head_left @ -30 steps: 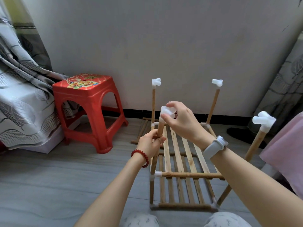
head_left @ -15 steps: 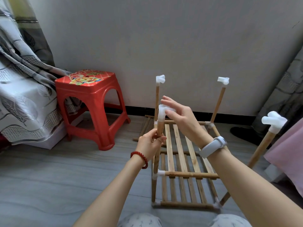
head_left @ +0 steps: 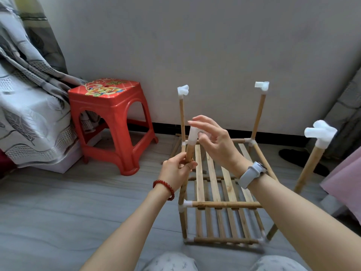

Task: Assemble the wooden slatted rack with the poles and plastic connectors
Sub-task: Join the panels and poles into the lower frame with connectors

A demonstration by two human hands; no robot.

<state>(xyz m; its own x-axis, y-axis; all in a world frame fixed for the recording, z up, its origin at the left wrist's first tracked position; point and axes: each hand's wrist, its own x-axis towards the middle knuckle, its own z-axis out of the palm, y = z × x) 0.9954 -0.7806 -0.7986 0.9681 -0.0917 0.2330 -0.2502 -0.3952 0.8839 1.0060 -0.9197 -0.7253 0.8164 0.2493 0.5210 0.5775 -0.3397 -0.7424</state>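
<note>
The wooden slatted rack (head_left: 215, 189) stands on the floor with two slatted shelves and four upright poles. My left hand (head_left: 178, 170) grips the near-left pole (head_left: 189, 153) below its top. A white plastic connector (head_left: 193, 136) sits on that pole's top. My right hand (head_left: 214, 142) hovers at it with fingers spread, thumb and palm touching the connector. White connectors cap the far-left pole (head_left: 183, 90), the far-right pole (head_left: 262, 86) and the near-right pole (head_left: 320, 133).
A red plastic stool (head_left: 109, 118) stands left of the rack. Grey patterned bedding (head_left: 29, 114) hangs at far left, pink cloth (head_left: 345, 184) at right. A dark slipper (head_left: 297, 157) lies by the wall. Loose wooden poles (head_left: 175, 146) lie behind the rack.
My right hand's fingers have spread off the connector on the near-left pole, which they held before. My left hand keeps its grip on the pole.
</note>
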